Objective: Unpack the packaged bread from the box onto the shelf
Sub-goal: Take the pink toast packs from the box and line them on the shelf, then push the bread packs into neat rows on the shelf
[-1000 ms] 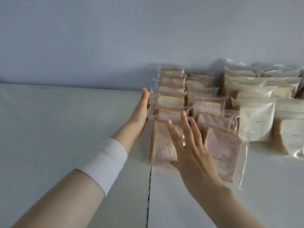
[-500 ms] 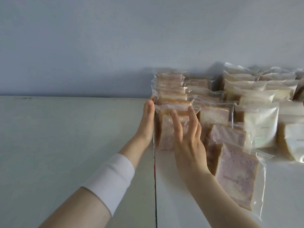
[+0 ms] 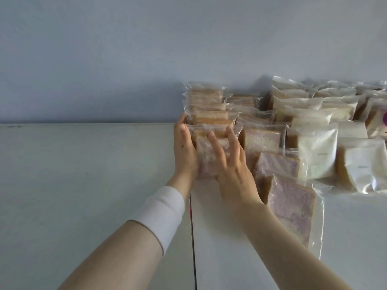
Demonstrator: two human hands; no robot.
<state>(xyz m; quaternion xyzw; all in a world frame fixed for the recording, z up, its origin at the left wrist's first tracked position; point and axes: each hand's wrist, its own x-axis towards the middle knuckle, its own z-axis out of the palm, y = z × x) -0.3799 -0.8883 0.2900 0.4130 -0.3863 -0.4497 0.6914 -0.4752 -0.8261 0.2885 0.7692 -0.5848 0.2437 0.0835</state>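
Left hand (image 3: 184, 151) lay flat, fingers straight, against the left side of the front bread pack (image 3: 206, 158). Right hand (image 3: 232, 170) was spread flat on its front face. Neither gripped anything. The pack stood on the shelf (image 3: 83, 185), at the front of the leftmost row (image 3: 207, 109).

My read: squaring step. Use the left as a fence and push low and evenly with the right, so the slice seats upright uncrushed. Next row (image 3: 261, 141) leaned forward, its front pack (image 3: 291, 208) tipped furthest; probably needs the same.

Pale packs (image 3: 316, 151) carried print too small to read. Purple sticker (image 3: 385, 120) was cut off at far right. Box not in view.
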